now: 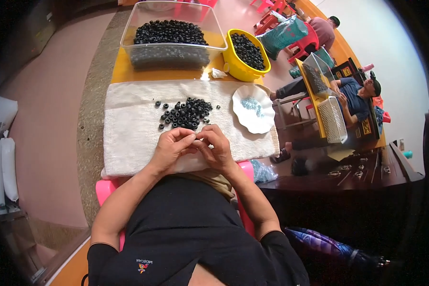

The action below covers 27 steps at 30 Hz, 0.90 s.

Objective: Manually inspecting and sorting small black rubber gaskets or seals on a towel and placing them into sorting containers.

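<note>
My left hand [173, 145] and my right hand [215, 147] meet at the near side of a pile of small black ring-shaped pieces [188, 112]. Thumb and fingers of both are pinched together, and whatever they hold is too small or hidden to make out. The pile lies on a white cloth [128, 128], with a few pieces scattered around it. To the right of the pile, a white scalloped plate [252, 125] carries tiny light-blue bits [251, 106].
Beyond the cloth stand a clear plastic bin [171, 52] and a yellow tub [245, 71], both holding many black pieces. A crumpled white tissue [218, 73] lies nearby. At right, a co-worker [355, 97] sits by a table with a white perforated basket [332, 119].
</note>
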Available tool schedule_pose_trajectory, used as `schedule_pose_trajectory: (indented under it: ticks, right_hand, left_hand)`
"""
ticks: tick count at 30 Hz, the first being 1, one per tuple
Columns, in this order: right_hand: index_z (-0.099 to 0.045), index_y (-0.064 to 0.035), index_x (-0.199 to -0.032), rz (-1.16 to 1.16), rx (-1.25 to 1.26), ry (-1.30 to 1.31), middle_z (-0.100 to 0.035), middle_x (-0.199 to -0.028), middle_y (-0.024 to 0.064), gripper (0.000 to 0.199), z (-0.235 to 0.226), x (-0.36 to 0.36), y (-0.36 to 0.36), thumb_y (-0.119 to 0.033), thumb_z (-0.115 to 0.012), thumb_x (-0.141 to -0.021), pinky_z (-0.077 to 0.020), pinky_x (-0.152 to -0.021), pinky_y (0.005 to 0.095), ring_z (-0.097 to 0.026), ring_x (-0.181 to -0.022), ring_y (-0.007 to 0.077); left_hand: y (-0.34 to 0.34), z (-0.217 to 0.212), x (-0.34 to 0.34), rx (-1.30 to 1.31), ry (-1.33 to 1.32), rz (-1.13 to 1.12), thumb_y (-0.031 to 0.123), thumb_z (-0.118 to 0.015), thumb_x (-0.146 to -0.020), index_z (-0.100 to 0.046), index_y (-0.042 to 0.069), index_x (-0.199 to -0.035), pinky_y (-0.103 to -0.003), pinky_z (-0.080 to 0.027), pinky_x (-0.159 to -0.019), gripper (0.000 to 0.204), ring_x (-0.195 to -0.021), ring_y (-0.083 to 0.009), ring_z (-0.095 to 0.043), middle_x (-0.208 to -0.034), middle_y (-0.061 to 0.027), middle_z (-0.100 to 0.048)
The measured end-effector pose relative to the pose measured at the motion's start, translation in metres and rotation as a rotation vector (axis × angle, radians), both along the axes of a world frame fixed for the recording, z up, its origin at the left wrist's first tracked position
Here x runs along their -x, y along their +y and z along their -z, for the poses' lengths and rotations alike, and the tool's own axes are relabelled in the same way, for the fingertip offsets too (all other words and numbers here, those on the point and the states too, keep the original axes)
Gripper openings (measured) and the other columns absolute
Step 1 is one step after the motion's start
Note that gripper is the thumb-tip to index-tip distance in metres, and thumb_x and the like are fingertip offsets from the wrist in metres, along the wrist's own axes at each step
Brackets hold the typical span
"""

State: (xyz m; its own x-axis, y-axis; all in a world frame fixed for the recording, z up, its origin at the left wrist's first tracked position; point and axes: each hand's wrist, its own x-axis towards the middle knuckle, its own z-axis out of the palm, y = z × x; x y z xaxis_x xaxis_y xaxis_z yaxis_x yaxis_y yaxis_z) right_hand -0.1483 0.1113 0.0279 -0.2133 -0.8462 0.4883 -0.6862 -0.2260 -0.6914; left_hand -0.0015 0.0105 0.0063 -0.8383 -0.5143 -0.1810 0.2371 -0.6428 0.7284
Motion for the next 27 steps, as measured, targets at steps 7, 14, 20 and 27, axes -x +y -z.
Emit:
schedule_pose_trajectory:
  ticks: [7,14,20,27]
  right_hand:
    - [-0.065,-0.0018,-0.095,0.069,-0.021,0.103,-0.064,-0.089,0.011,0.02,-0.02,0.03,0.016,0.004,-0.073,-0.078,-0.0491,-0.056,0.0282,-0.062,-0.065,0.018]
    - [-0.069,-0.005,-0.093,0.533,-0.261,0.509,-0.067,-0.094,0.013,0.014,-0.032,0.13,0.026,-0.011,-0.07,-0.081,-0.0523,-0.074,0.0396,-0.067,-0.082,0.0328]
    - [-0.071,-0.0074,-0.097,0.535,-0.408,0.531,-0.067,-0.103,0.0136,0.015,-0.018,0.156,0.02,-0.014,-0.065,-0.085,-0.0518,-0.081,0.0437,-0.066,-0.091,0.0359]
    - [-0.071,-0.003,-0.098,0.517,-0.521,0.523,-0.067,-0.104,0.0151,0.02,-0.024,0.152,0.009,-0.017,-0.064,-0.086,-0.0508,-0.084,0.0436,-0.065,-0.093,0.0372]
  left_hand:
    - [0.003,0.003,0.002,0.011,-0.024,-0.015,0.013,-0.065,-0.094,-0.065,0.003,-0.104,-0.026,-0.057,-0.073,0.014,-0.08,-0.0108,-0.066,-0.09,-0.0043,-0.068]
    - [0.003,0.001,0.003,0.077,-0.056,-0.016,0.014,-0.065,-0.095,-0.065,0.003,-0.103,-0.028,-0.057,-0.073,0.014,-0.08,-0.0122,-0.066,-0.089,-0.0054,-0.068]
    - [0.004,0.001,0.005,0.082,-0.067,-0.018,0.014,-0.065,-0.094,-0.065,0.002,-0.103,-0.028,-0.057,-0.074,0.014,-0.079,-0.0123,-0.066,-0.089,-0.0055,-0.068]
    - [0.001,-0.003,0.003,0.083,-0.065,-0.024,0.013,-0.065,-0.094,-0.065,0.002,-0.103,-0.028,-0.057,-0.074,0.014,-0.079,-0.0126,-0.066,-0.089,-0.006,-0.068]
